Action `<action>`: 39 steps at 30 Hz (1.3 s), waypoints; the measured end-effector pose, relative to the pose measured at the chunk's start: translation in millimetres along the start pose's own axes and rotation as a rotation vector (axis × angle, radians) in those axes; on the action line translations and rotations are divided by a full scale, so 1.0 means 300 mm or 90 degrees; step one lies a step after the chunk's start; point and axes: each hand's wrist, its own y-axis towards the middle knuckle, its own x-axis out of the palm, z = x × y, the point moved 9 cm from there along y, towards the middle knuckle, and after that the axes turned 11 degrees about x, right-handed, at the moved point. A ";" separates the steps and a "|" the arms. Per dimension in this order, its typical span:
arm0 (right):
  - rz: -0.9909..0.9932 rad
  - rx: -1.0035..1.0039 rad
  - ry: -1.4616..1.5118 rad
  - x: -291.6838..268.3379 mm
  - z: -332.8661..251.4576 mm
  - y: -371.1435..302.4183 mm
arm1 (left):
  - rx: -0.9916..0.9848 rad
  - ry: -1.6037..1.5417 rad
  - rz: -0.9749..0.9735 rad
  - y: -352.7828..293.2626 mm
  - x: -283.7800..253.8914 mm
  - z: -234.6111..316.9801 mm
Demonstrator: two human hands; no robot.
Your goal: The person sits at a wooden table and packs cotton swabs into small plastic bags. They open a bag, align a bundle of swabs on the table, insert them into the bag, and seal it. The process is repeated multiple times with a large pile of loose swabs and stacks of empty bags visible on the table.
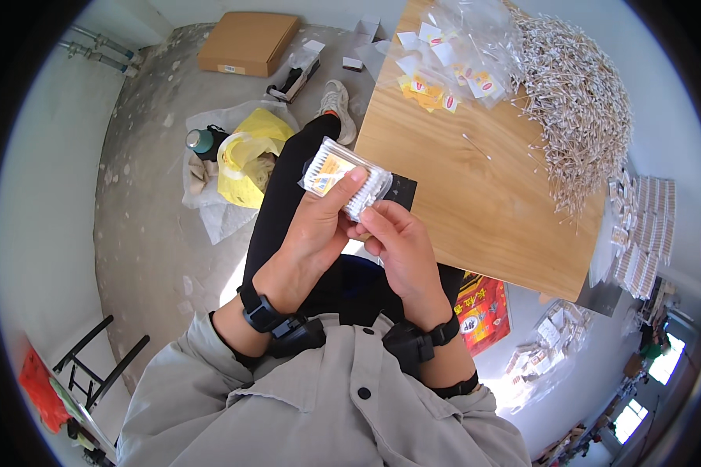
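My left hand (313, 233) holds a small clear plastic packet of cotton swabs (343, 176) with a yellow label, thumb pressed on its top. At the packet's lower right edge, the fingers of my right hand (401, 245) pinch it. Both hands are raised above my lap, just left of the wooden table (475, 210). Black bands sit on both wrists.
On the table lie a big heap of loose cotton swabs (580, 117), empty clear bags with yellow labels (452, 62) and stacked filled packets (642, 233). On the concrete floor are a cardboard box (247, 43), a yellow bag (249, 156) and a black stool (101, 366).
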 end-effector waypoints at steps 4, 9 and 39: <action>-0.020 0.005 0.025 -0.007 0.010 0.008 | -0.008 -0.013 -0.014 -0.005 0.010 -0.002; -0.022 -0.024 -0.043 0.000 -0.010 0.002 | -0.025 -0.063 -0.063 0.013 -0.008 0.007; 0.226 -0.383 -0.482 0.067 -0.182 -0.089 | 0.080 0.029 0.033 0.032 -0.055 0.021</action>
